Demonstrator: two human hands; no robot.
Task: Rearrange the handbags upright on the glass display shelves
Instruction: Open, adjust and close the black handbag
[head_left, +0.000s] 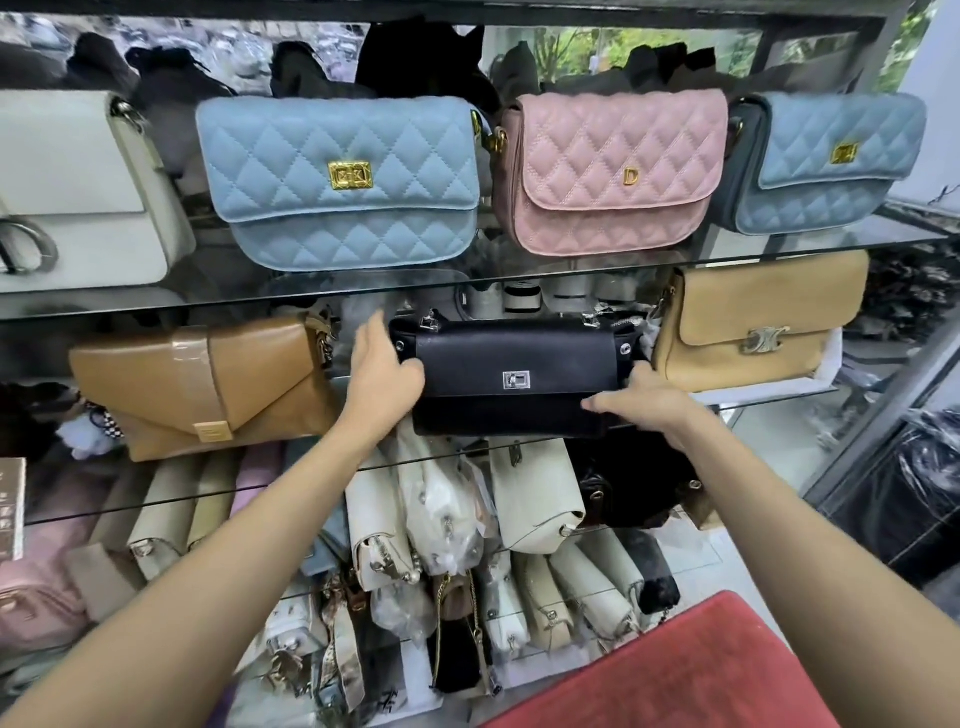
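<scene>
A black handbag (511, 376) with a silver turn-lock stands upright on the middle glass shelf (769, 400), held at both ends. The left hand (382, 371) grips its left end, thumb across the front flap and fingers reaching behind the bag, where they are hidden. The right hand (641, 397) holds the lower right corner, thumb stretched leftward along the edge of the flap — its other fingers are out of sight behind the bag, so how tightly they curl cannot be told. The bag sits between a tan envelope bag (208, 389), which leans slightly on the left, and a beige flap bag (753, 325) with a metal clasp on the right; it is close to the beige one and a little apart from the tan one. On the upper glass shelf (571, 278) four bags stand upright in a row: a cream bag (78, 192) at the far left, a large light-blue quilted bag (343, 182), a pink quilted bag (613, 171) with a gold D, and a smaller blue quilted bag (826, 161) at the right, the pink one touching its blue neighbour. Below the middle shelf, many cream, white and black bags in plastic wrap (441, 519) are packed tightly together — lying on their sides. A red cushioned object (691, 670) fills the lower right corner.
</scene>
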